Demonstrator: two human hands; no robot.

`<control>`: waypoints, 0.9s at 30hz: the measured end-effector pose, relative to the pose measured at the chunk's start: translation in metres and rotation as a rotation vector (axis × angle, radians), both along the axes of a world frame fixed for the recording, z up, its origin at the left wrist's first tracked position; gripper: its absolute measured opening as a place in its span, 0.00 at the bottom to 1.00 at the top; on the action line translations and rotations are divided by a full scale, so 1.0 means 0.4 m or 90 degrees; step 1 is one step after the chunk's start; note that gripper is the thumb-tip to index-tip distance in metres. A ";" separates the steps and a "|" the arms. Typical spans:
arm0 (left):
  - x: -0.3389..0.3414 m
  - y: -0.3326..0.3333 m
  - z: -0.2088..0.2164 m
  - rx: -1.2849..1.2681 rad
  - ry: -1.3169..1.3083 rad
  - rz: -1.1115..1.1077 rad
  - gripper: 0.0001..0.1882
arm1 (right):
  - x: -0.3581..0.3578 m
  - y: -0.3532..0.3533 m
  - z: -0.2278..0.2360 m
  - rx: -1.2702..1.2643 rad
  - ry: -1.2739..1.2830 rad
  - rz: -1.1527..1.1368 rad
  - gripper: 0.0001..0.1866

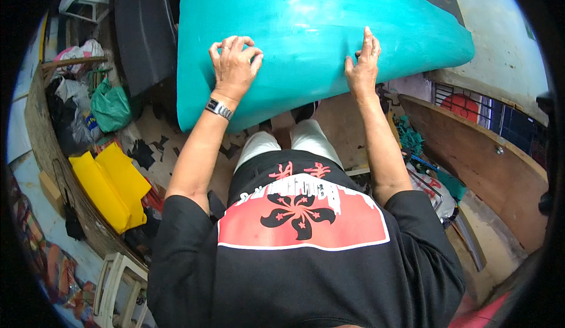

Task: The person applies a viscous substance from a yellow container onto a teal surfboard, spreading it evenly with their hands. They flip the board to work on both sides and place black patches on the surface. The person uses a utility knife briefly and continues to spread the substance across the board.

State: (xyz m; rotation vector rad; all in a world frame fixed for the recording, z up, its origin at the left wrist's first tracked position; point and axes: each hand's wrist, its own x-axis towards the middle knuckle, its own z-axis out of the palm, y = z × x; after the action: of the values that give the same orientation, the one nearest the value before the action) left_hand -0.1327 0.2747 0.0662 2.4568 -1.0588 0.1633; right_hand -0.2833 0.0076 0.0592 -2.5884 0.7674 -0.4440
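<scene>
A large, smooth teal curved panel (306, 27) fills the upper middle of the head view, tilted with its lower edge near my knees. My left hand (234, 66) rests on its surface with the fingers curled down against it; a metal watch is on that wrist. My right hand (364, 66) lies flat on the panel close to its lower right edge, fingers together and pointing up. Neither hand holds a tool that I can see. Below, my black shirt with a red and white print and my light trousers are visible.
A dark curved panel (141, 27) stands left of the teal one. Yellow sheets (112, 184), a green bag (110, 107) and other bags clutter the left. A wooden board (482, 157) leans at right. A white plastic stool (115, 284) stands at lower left.
</scene>
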 end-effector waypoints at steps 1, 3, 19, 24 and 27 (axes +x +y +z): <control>0.001 -0.007 0.000 0.003 -0.006 -0.003 0.03 | -0.006 0.005 0.002 0.020 0.009 0.005 0.52; 0.013 -0.027 0.007 -0.012 -0.012 -0.007 0.04 | -0.008 0.012 0.004 0.031 0.022 -0.009 0.52; 0.539 -0.424 0.011 -0.251 0.255 -0.007 0.63 | 0.009 0.029 0.012 0.070 0.018 -0.006 0.49; 0.610 -0.553 -0.054 -0.335 0.264 0.003 0.75 | 0.004 0.031 0.015 0.089 -0.008 -0.025 0.49; 0.615 -0.604 -0.074 -0.413 0.258 -0.017 0.77 | -0.005 0.032 0.018 0.102 -0.005 -0.023 0.47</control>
State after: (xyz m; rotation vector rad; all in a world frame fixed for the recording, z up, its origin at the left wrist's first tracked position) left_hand 0.1135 0.0330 0.0365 1.7874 -0.7139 -0.0060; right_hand -0.2854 0.0205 0.0664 -2.4257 0.8133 -0.3872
